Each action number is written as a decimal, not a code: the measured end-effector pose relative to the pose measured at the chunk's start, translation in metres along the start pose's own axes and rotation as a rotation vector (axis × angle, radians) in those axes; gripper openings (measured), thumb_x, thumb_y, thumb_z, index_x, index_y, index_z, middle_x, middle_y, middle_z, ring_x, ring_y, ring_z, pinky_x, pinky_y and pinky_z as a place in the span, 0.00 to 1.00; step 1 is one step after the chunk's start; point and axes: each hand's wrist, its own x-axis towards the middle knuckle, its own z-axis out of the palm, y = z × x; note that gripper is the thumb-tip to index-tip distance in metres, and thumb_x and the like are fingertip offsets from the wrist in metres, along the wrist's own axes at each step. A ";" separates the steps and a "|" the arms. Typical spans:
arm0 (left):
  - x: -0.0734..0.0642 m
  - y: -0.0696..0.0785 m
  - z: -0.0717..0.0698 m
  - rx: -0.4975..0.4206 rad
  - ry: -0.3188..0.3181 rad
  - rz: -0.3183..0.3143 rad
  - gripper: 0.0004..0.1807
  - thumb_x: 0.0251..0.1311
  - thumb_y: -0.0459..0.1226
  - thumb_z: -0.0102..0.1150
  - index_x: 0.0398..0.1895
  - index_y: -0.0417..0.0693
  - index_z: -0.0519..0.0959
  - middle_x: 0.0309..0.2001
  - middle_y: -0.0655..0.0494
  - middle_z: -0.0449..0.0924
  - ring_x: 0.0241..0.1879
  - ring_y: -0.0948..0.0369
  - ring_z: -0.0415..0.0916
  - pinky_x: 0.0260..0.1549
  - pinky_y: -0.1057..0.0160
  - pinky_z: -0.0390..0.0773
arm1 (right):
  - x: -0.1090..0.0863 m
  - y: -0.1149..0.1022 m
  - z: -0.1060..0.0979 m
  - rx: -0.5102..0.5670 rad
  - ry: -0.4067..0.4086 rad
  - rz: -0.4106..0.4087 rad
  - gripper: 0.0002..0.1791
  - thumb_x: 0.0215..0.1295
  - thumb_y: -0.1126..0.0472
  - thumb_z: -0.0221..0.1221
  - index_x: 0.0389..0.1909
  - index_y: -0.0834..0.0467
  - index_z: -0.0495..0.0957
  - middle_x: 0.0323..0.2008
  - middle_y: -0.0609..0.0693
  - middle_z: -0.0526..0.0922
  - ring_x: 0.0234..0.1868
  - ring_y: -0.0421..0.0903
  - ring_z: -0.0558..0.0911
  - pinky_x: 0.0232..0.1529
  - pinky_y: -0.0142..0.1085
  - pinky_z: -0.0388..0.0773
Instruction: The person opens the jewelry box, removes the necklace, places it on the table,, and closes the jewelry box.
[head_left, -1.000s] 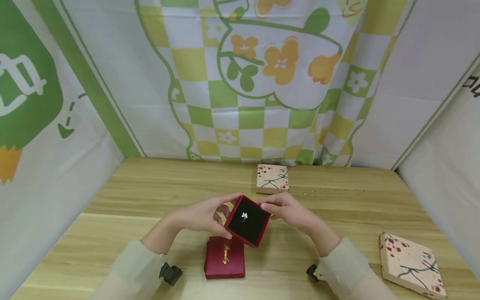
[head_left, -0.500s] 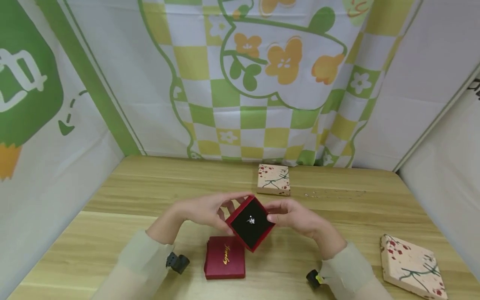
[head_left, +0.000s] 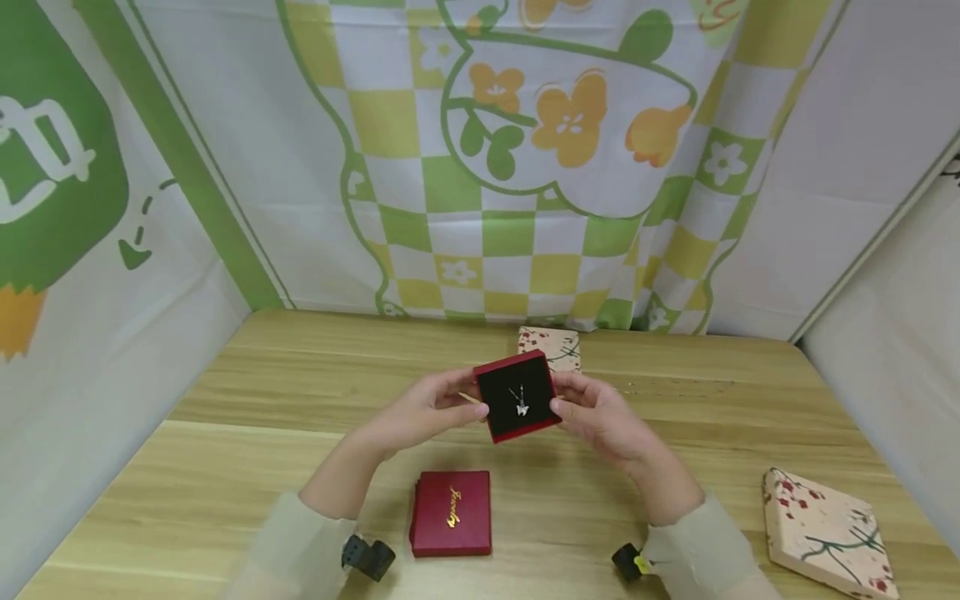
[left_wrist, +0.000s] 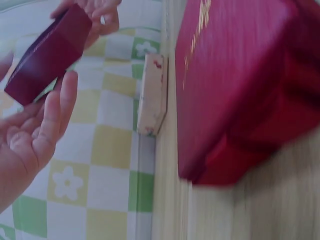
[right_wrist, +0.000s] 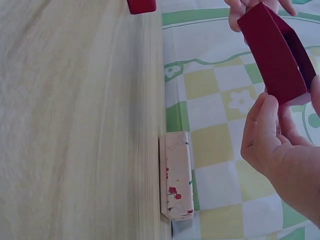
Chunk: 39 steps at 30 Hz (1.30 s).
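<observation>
Both hands hold up a red jewelry box (head_left: pixel 517 397) without its lid, raised above the table. Its black lining carries a small silver pendant (head_left: pixel 522 409) on a short length of chain. My left hand (head_left: pixel 420 410) grips the box's left side, thumb on the front rim. On the right side, my right hand (head_left: pixel 600 418) pinches the edge between thumb and fingers. The right wrist view shows the box's red outer walls (right_wrist: pixel 275 55) between the two hands. Below them on the table lies a dark red box lid (head_left: pixel 452 512) with gold "Jewelry" lettering.
A cream floral box (head_left: pixel 558 346) stands at the back, partly covered by the raised box. Another floral box (head_left: pixel 828 532) lies at the right. Thin chains (head_left: pixel 675 387) are laid out on the table at the back right. A patterned curtain (head_left: pixel 525 167) hangs behind.
Both hands have lifted the red box up and away toward the back. It has turned from a diamond slant to nearly square, and the pendant now hangs lower in the lining.
</observation>
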 end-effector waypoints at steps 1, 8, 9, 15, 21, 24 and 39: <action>0.001 0.001 0.002 -0.015 0.026 -0.018 0.25 0.63 0.43 0.58 0.61 0.46 0.69 0.51 0.48 0.76 0.49 0.54 0.76 0.49 0.56 0.76 | 0.000 0.000 0.000 0.006 0.004 -0.003 0.26 0.66 0.70 0.53 0.63 0.71 0.60 0.48 0.47 0.77 0.48 0.40 0.78 0.51 0.33 0.76; 0.004 0.004 0.011 -0.060 0.164 -0.068 0.38 0.58 0.43 0.63 0.70 0.47 0.59 0.54 0.48 0.75 0.50 0.56 0.77 0.49 0.55 0.77 | -0.002 -0.003 0.002 0.076 0.026 -0.041 0.25 0.67 0.71 0.51 0.63 0.71 0.58 0.49 0.48 0.75 0.50 0.40 0.78 0.51 0.32 0.76; 0.004 0.004 0.012 -0.061 0.167 -0.053 0.39 0.57 0.43 0.65 0.70 0.51 0.58 0.53 0.49 0.75 0.50 0.56 0.77 0.48 0.56 0.78 | -0.003 -0.003 0.001 0.087 0.031 -0.043 0.26 0.67 0.71 0.50 0.64 0.72 0.57 0.49 0.48 0.75 0.50 0.40 0.78 0.51 0.32 0.76; 0.002 0.007 0.020 0.001 0.148 0.081 0.55 0.50 0.38 0.71 0.73 0.70 0.44 0.55 0.49 0.72 0.47 0.55 0.78 0.43 0.56 0.78 | -0.005 -0.005 0.000 0.130 0.071 -0.036 0.26 0.68 0.69 0.51 0.65 0.69 0.57 0.49 0.47 0.75 0.47 0.39 0.79 0.48 0.30 0.78; 0.002 0.009 0.025 0.066 0.178 0.124 0.60 0.47 0.34 0.72 0.74 0.70 0.39 0.56 0.49 0.69 0.44 0.56 0.77 0.42 0.54 0.76 | -0.006 -0.004 0.001 0.164 0.076 -0.021 0.17 0.67 0.68 0.53 0.56 0.62 0.66 0.47 0.47 0.76 0.47 0.40 0.79 0.49 0.31 0.78; 0.003 0.009 0.026 0.121 0.212 0.124 0.61 0.45 0.34 0.73 0.74 0.70 0.41 0.56 0.52 0.69 0.42 0.58 0.76 0.41 0.54 0.75 | -0.007 -0.003 0.002 0.175 0.077 -0.017 0.14 0.67 0.68 0.54 0.53 0.59 0.68 0.45 0.47 0.77 0.46 0.40 0.80 0.49 0.32 0.78; 0.005 0.003 0.029 0.131 0.200 0.155 0.56 0.44 0.31 0.73 0.72 0.64 0.47 0.54 0.45 0.68 0.39 0.55 0.75 0.37 0.53 0.79 | -0.005 0.003 0.008 0.150 0.054 -0.010 0.18 0.68 0.66 0.53 0.57 0.60 0.66 0.46 0.46 0.79 0.44 0.39 0.81 0.47 0.32 0.78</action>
